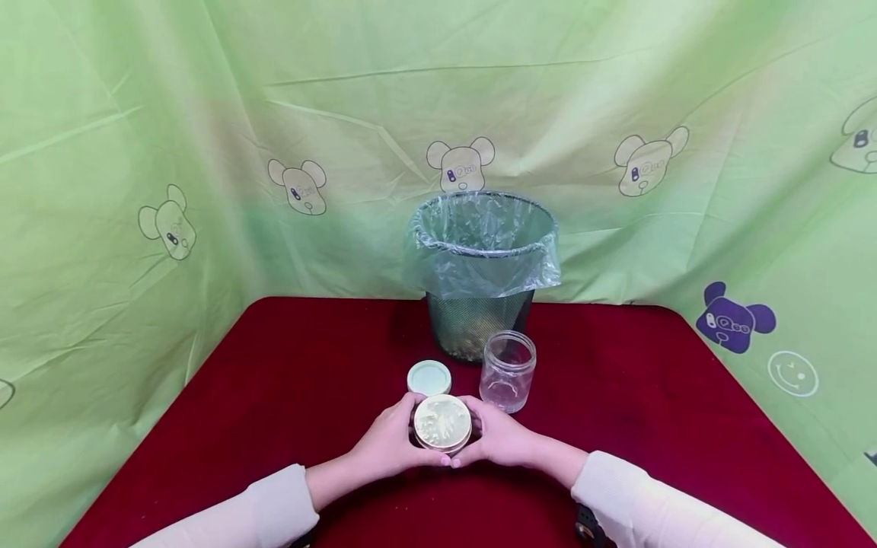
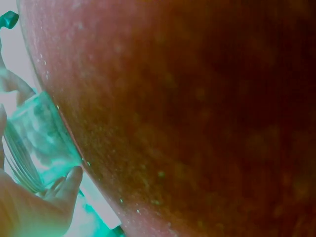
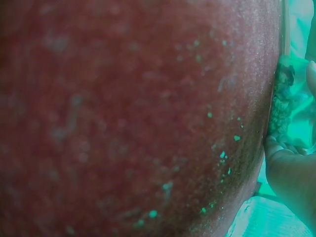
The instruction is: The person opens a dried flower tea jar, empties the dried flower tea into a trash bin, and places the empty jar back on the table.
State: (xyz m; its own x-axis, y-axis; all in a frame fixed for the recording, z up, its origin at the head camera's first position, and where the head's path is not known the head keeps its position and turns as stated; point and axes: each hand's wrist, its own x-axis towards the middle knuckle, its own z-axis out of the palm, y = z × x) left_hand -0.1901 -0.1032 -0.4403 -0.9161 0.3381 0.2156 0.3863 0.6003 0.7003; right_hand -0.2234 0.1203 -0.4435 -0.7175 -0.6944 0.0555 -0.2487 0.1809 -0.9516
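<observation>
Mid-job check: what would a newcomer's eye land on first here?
Probably the shiny-topped jar, held between the left hand and right hand, low in the middle of the head view. Just beyond it on the dark red table are a pale round lid and, to the right, an open clear glass jar. Farther back stands a mesh wastebasket with a see-through liner.

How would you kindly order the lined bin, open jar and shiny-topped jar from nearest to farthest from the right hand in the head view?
1. Shiny-topped jar: gripped, left of the right hand.
2. Open jar: just beyond the hand.
3. Lined bin: back, beyond the open jar.
</observation>
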